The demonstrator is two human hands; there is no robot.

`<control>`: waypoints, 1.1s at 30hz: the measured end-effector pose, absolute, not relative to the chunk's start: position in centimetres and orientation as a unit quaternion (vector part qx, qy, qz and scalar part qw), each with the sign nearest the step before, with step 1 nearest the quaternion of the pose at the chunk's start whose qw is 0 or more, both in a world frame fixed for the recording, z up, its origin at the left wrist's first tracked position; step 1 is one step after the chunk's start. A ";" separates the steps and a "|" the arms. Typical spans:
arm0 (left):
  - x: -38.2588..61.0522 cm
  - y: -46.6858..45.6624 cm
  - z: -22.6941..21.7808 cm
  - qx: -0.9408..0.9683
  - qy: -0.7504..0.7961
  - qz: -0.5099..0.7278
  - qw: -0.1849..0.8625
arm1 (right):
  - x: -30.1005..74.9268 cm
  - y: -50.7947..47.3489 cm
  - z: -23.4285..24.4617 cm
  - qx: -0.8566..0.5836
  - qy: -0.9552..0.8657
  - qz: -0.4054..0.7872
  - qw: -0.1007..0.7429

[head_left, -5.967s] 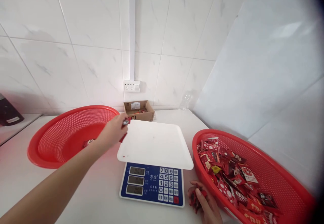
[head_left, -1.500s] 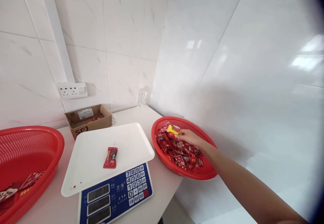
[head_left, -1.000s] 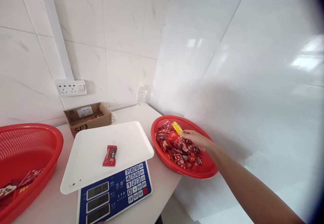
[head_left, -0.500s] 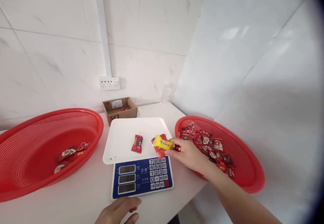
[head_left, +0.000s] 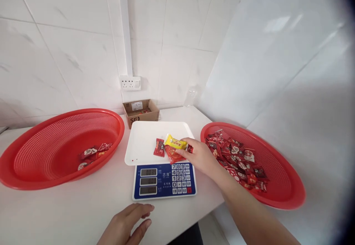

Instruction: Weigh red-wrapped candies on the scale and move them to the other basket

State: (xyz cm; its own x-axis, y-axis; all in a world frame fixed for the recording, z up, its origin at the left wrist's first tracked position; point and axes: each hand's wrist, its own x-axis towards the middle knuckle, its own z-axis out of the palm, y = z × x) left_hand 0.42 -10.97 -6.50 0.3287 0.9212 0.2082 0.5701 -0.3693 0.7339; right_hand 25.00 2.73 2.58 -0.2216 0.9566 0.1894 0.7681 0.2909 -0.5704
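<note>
My right hand (head_left: 197,157) reaches over the white pan (head_left: 144,138) of a blue-faced scale (head_left: 164,181), its fingers closed on a yellow sachet (head_left: 174,142) and a red sachet (head_left: 172,154) at the pan's front right. A small dark red packet (head_left: 159,147) lies on the pan just left of them. My left hand (head_left: 126,227) rests flat on the white counter in front of the scale, fingers apart and holding nothing.
A red mesh basket (head_left: 283,186) on the right holds several red packets. A larger red basket (head_left: 41,152) on the left holds a few packets (head_left: 93,152). A small cardboard box (head_left: 141,111) stands by the tiled wall, under a socket strip (head_left: 130,83).
My right hand lifted a yellow sachet and a red one out of the right basket and carried them left onto the scale pan. My left hand came into view at the counter's front.
</note>
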 end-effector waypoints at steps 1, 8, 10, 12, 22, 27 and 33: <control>0.4 -11.1 -6.2 0.767 0.493 0.293 0.290 | 25.1 2.4 2.7 -0.565 -0.762 0.178 0.262; 0.7 -11.9 -5.4 0.680 0.535 0.260 0.429 | 24.9 -2.1 2.9 -0.492 -0.807 0.265 0.190; 1.1 -11.9 -5.2 0.657 0.508 0.282 0.480 | 24.3 -3.7 2.3 -0.439 -0.846 0.278 0.121; 1.5 -11.9 -4.9 0.638 0.488 0.286 0.522 | 23.6 -4.9 1.5 -0.397 -0.872 0.279 0.069; 2.9 -11.3 -4.0 0.600 0.527 0.240 0.552 | 23.5 -6.6 -1.1 -0.401 -0.858 0.313 0.072; 3.2 -10.8 -3.9 0.621 0.551 0.245 0.502 | 23.9 -6.6 -1.3 -0.410 -0.844 0.337 0.083; 2.6 -8.1 -2.5 0.691 0.591 0.312 0.274 | 25.2 -5.9 -1.1 -0.465 -0.786 0.381 0.148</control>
